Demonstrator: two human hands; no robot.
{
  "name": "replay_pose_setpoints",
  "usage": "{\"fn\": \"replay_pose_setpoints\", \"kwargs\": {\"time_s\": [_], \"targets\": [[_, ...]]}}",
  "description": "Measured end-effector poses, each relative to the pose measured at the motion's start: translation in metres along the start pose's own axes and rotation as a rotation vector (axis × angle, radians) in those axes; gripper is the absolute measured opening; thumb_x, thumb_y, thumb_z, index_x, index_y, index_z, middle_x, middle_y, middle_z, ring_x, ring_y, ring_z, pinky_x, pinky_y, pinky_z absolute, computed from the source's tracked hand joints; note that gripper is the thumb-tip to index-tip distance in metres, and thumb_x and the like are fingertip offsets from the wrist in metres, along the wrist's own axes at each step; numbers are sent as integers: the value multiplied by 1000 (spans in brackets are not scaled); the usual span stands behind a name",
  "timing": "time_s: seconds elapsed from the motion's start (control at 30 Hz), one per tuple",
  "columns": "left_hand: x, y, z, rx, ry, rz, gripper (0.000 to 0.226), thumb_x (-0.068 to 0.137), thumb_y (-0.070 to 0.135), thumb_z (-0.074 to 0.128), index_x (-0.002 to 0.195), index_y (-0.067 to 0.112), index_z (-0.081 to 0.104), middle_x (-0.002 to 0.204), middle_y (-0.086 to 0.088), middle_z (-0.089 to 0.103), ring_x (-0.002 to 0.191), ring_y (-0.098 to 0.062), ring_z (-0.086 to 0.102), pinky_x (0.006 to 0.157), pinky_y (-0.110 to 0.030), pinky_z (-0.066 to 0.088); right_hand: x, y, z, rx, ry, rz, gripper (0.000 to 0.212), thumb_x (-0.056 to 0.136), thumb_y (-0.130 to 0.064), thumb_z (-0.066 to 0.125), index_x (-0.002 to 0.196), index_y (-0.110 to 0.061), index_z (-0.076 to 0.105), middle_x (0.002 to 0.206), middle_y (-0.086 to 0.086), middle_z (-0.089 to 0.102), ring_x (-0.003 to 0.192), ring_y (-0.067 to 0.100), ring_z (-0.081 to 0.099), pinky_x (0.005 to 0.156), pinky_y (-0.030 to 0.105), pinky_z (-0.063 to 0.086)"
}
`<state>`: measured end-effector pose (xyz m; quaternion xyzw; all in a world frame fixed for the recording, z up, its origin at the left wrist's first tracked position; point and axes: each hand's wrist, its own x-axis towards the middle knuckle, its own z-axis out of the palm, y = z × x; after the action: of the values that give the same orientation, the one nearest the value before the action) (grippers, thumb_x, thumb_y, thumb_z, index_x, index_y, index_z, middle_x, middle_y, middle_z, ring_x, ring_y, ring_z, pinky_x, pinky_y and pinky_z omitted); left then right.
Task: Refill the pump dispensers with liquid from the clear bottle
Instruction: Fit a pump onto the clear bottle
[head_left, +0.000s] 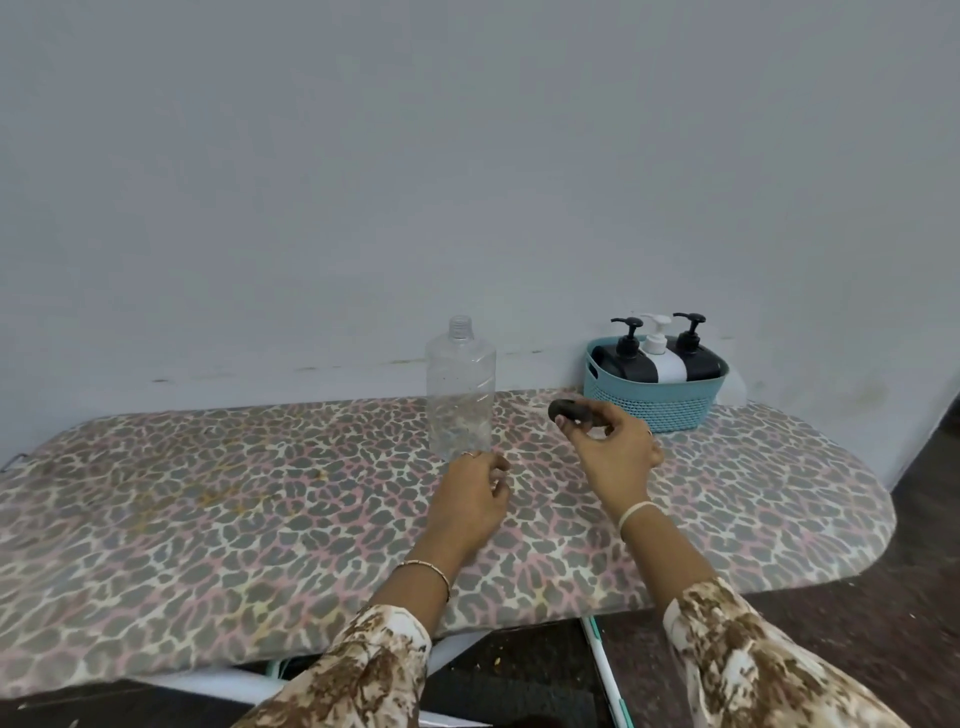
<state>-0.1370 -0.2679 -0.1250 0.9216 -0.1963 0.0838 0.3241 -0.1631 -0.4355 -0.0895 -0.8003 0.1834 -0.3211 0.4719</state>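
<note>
Clear bottle (460, 388) upright, uncapped, center frame on leopard-print board (208, 493). Left hand (475, 499) just below its base, fingers loosely curled, holding nothing. Right hand (615, 447) pinches black cap (570, 411). Three pump dispensers (657, 353) in blue basket (654, 402), right of center.

Clear bottle (460, 387) stood upright on ironing board (208, 499), uncapped, near wall (467, 156). Basket (655, 397) sat right of bottle, against wall; three pump dispensers (658, 345) stood in it. Cap (570, 411) was between bottle and basket, held in right hand (613, 449). Left hand (475, 496) was just before bottle.
</note>
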Motion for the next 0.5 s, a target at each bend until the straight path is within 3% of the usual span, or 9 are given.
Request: {"fn": "replay_pose_setpoints", "kwargs": {"time_s": [0.1,0.27,0.4,0.5], "targets": [[-4,-2,-11,-23,39,-18,26,91,19,58,116,20,66,121,2,63,112,-14,57,94,-27,47,-2,-16,1,133,37,-2,22,73,-52,74,75,-34,60,79,-13,65,85,16,61,88,50,47],[-8,-3,-36,-113,224,-56,20,91,21,62,109,18,69,108,4,68,101,-13,62,85,-27,50,8,-42,-1,410,50,9,27,90,-28,66,114,-16,59,111,3,63,99,10,61,75,10,46],[2,3,-59,-246,402,-70,11,93,23,62,100,15,67,93,4,67,89,-15,63,79,-31,52,27,-75,-8,424,124,-107,21,97,-29,56,111,-13,54,109,0,64,91,4,63,77,12,49],[18,7,-72,-299,446,-78,17,92,27,64,105,17,65,101,2,64,96,-15,61,83,-31,52,46,-110,-15,446,188,-201,20,97,-31,54,107,-14,51,99,-3,63,71,-8,61,72,26,54]]}}
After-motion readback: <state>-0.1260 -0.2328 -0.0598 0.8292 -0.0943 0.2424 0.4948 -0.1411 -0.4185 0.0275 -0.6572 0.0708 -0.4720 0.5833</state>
